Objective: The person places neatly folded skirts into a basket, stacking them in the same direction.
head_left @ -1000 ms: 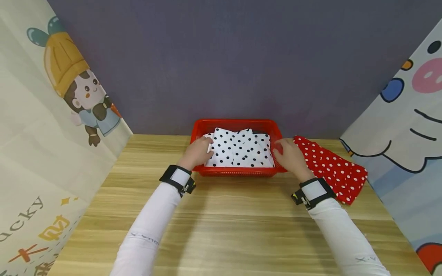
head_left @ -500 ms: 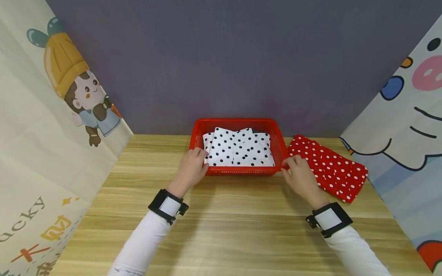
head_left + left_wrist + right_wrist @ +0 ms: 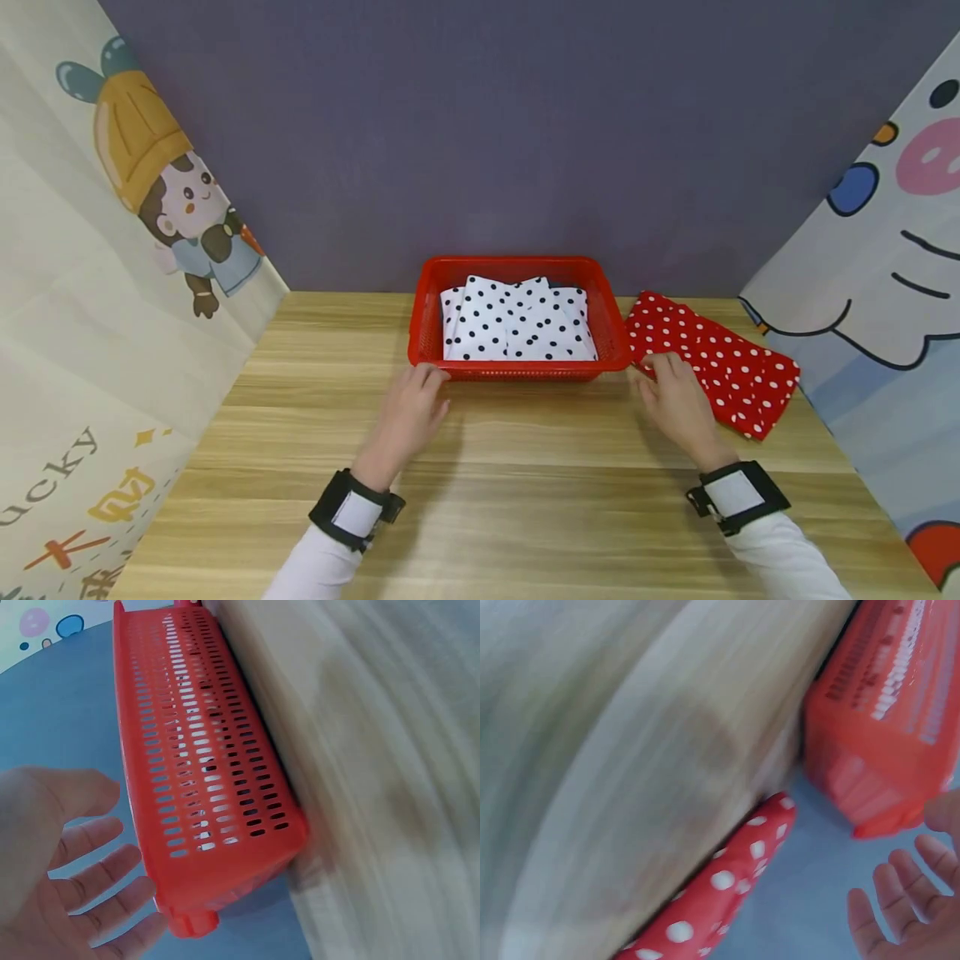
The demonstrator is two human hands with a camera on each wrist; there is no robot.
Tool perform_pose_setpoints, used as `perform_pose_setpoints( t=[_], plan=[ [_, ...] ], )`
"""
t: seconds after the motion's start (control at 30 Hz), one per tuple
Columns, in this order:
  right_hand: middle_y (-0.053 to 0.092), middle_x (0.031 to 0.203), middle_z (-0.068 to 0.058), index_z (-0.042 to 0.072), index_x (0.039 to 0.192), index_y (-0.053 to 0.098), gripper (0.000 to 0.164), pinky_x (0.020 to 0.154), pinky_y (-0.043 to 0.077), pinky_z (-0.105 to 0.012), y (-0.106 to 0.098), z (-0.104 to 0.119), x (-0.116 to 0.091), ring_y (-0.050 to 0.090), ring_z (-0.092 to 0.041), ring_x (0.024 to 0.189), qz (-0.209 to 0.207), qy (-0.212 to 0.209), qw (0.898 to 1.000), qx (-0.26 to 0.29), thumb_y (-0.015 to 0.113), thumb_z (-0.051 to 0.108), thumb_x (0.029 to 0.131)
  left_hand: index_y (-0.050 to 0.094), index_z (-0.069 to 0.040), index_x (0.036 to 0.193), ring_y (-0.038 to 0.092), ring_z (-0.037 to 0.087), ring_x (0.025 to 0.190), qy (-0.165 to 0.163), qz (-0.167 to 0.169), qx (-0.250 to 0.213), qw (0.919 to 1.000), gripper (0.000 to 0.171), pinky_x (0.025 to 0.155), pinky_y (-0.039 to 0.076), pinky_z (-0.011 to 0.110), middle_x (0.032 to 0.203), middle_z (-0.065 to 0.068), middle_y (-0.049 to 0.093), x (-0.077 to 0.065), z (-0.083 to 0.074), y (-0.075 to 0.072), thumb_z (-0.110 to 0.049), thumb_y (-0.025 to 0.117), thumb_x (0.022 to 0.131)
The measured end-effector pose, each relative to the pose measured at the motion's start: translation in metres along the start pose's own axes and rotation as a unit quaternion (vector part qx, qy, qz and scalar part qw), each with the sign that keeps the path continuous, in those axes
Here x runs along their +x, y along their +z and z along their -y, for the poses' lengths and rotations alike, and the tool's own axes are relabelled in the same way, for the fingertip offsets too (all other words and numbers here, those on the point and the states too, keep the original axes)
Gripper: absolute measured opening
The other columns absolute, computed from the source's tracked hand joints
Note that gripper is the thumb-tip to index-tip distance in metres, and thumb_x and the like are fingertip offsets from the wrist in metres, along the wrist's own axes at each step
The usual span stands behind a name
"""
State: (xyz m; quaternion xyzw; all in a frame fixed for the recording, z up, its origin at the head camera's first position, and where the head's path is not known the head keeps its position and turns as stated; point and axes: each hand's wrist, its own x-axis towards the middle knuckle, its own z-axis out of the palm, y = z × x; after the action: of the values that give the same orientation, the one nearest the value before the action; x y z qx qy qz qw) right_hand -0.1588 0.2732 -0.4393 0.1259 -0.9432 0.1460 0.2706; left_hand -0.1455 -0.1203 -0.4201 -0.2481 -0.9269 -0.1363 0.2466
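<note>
A red plastic basket [image 3: 525, 367] with slotted sides stands at the back of the table. Folded white cloth with black dots [image 3: 517, 321] lies inside it. My left hand [image 3: 401, 417] is at the basket's front left corner, fingers loosely bent and holding nothing; the left wrist view shows them spread beside the slotted wall [image 3: 202, 750]. Off the front right corner is my right hand [image 3: 678, 404], also holding nothing, its fingers relaxed in the right wrist view. Just beyond it lies a folded red cloth with white dots [image 3: 720, 358], which the hand partly overlaps in the head view.
The wooden table [image 3: 525, 500] runs up to a dark grey back wall [image 3: 510, 133]. Printed curtains flank it, a pale one [image 3: 82, 275] on the left and one with a pig-like cartoon [image 3: 892, 275] on the right.
Both hands have drawn back toward the person, from over the basket's sides to just outside its front corners. The right hand touched the corner half a second ago. The cloths stay put.
</note>
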Motion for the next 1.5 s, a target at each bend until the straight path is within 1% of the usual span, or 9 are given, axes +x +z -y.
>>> perform_pose_setpoints(
  t=[0.13,0.2,0.37,0.43,0.6,0.83,0.97,1.17,1.5],
  plan=[
    [0.052,0.096,-0.026,-0.007,0.109,0.051,0.040,0.065,0.047,-0.051,0.004,-0.019,-0.005,0.051,-0.039,0.082,0.002,0.040,0.999,-0.002,0.070,0.006,0.076,0.060,-0.004,0.111,0.053,0.030,0.103,0.000,0.008,-0.005,1.0000,0.043,0.087,0.045,0.044,0.115,0.011,0.056,-0.011,-0.002,0.002,-0.012,0.075,0.071],
    [0.051,0.101,-0.029,-0.008,0.113,0.050,0.041,0.071,0.046,-0.055,0.007,-0.029,-0.006,0.050,-0.043,0.087,0.012,0.063,0.998,-0.003,0.068,0.009,0.080,0.059,-0.004,0.114,0.052,0.031,0.108,-0.003,0.020,-0.003,0.9998,0.047,0.087,0.046,0.045,0.121,0.012,0.054,-0.016,-0.003,0.003,-0.014,0.075,0.072],
    [0.044,0.116,-0.035,-0.009,0.124,0.045,0.045,0.087,0.037,-0.064,0.017,-0.050,-0.004,0.043,-0.051,0.104,0.071,0.130,0.989,-0.010,0.057,0.017,0.089,0.056,-0.004,0.121,0.048,0.033,0.118,-0.022,0.068,-0.011,0.9974,0.052,0.094,0.042,0.049,0.131,0.015,0.050,-0.029,-0.008,0.003,-0.018,0.074,0.074],
    [0.041,0.120,-0.035,-0.009,0.126,0.044,0.045,0.090,0.034,-0.065,0.020,-0.057,-0.003,0.040,-0.053,0.108,0.096,0.148,0.984,-0.013,0.053,0.020,0.092,0.055,-0.004,0.122,0.047,0.034,0.119,-0.022,0.080,-0.012,0.9965,0.054,0.097,0.039,0.050,0.132,0.016,0.048,-0.035,-0.009,0.004,-0.020,0.074,0.074],
    [0.038,0.126,-0.035,-0.009,0.129,0.042,0.048,0.093,0.031,-0.065,0.024,-0.066,0.001,0.037,-0.055,0.112,0.146,0.174,0.974,-0.013,0.045,0.023,0.094,0.050,-0.005,0.127,0.048,0.034,0.119,-0.009,0.075,-0.007,0.9971,0.061,0.096,0.040,0.050,0.135,0.015,0.047,-0.045,-0.012,0.010,-0.023,0.073,0.074],
    [0.037,0.128,-0.037,-0.007,0.133,0.039,0.051,0.089,0.034,-0.066,0.028,-0.068,0.003,0.037,-0.057,0.112,0.220,0.185,0.958,-0.019,0.040,0.029,0.097,0.044,-0.004,0.133,0.044,0.035,0.123,-0.016,0.088,-0.021,0.9958,0.066,0.099,0.038,0.049,0.139,0.014,0.042,-0.053,-0.018,0.014,-0.028,0.071,0.078],
    [0.039,0.126,-0.035,-0.005,0.130,0.042,0.048,0.089,0.034,-0.066,0.027,-0.065,-0.001,0.038,-0.056,0.110,0.231,0.191,0.954,-0.022,0.042,0.028,0.096,0.043,-0.004,0.134,0.042,0.034,0.125,-0.018,0.102,-0.027,0.9943,0.065,0.100,0.036,0.049,0.141,0.013,0.040,-0.055,-0.023,0.014,-0.028,0.070,0.079],
    [0.040,0.123,-0.035,-0.005,0.124,0.047,0.044,0.087,0.035,-0.067,0.020,-0.063,-0.010,0.038,-0.055,0.107,0.235,0.187,0.953,-0.022,0.043,0.028,0.095,0.045,-0.004,0.132,0.043,0.034,0.124,-0.010,0.101,-0.037,0.9941,0.064,0.099,0.038,0.048,0.140,0.014,0.041,-0.056,-0.032,0.015,-0.029,0.070,0.079],
    [0.047,0.112,-0.037,-0.009,0.112,0.054,0.037,0.089,0.034,-0.064,0.000,-0.064,-0.033,0.043,-0.051,0.102,0.227,0.147,0.963,-0.020,0.053,0.020,0.090,0.046,-0.005,0.132,0.044,0.033,0.123,-0.006,0.108,-0.032,0.9936,0.063,0.098,0.039,0.047,0.140,0.014,0.041,-0.056,-0.043,0.018,-0.031,0.069,0.080]
  ],
)
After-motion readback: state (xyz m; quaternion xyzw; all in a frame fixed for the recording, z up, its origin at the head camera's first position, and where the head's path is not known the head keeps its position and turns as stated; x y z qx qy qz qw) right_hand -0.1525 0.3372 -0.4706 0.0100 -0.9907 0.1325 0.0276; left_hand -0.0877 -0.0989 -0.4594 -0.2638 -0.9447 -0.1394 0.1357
